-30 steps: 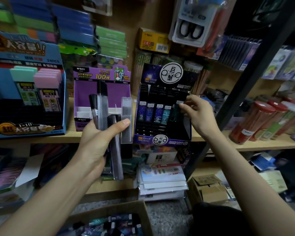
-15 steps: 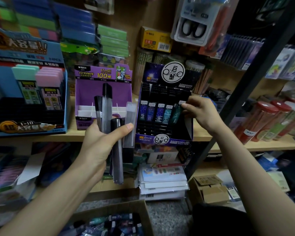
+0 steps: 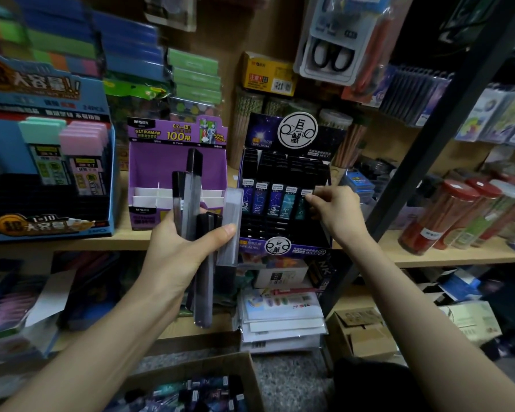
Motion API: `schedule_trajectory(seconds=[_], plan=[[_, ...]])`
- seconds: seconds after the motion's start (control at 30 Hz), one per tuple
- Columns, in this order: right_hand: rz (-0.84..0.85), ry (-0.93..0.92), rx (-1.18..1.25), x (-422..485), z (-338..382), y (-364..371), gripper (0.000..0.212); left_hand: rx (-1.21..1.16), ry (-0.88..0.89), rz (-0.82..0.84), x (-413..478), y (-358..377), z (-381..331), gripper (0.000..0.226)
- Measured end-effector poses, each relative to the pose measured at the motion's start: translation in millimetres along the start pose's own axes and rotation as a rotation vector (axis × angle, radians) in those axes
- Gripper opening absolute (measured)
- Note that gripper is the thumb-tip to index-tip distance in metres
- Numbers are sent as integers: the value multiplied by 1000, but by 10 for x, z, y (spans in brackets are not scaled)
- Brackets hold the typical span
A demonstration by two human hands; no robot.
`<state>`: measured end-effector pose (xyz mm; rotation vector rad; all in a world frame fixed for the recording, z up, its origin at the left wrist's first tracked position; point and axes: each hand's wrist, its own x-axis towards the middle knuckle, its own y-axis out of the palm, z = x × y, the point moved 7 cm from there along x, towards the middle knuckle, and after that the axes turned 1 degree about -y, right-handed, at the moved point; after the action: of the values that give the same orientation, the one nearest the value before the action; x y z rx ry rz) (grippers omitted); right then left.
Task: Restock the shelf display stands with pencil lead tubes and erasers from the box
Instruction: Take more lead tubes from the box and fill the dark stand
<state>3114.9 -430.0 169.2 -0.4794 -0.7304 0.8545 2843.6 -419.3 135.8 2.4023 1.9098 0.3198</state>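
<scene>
At the dark display stand (image 3: 280, 246) on the shelf, R hand (image 3: 339, 217) pinches the end lead tube (image 3: 300, 208) in the front row, while L hand (image 3: 179, 254) thumb-clamps a splayed bunch of long tubes (image 3: 191, 188); prob. risk is one slipping out w/ any wrist tilt.

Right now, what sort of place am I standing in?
Most likely a stationery shop: wooden shelves carry a purple display stand for pencil leads, packaged scissors hang above, and tubs of pencils stand at the right.
</scene>
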Motion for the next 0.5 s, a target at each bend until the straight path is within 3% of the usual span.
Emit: schedule_trajectory(seconds=[0.3, 0.5], plan=[[-84, 35, 11, -79, -29, 8, 25, 12, -12, -3, -32, -3, 28, 54], [-66, 2, -288, -201, 180, -80, 29, 20, -34, -7, -69, 9, 55, 56]])
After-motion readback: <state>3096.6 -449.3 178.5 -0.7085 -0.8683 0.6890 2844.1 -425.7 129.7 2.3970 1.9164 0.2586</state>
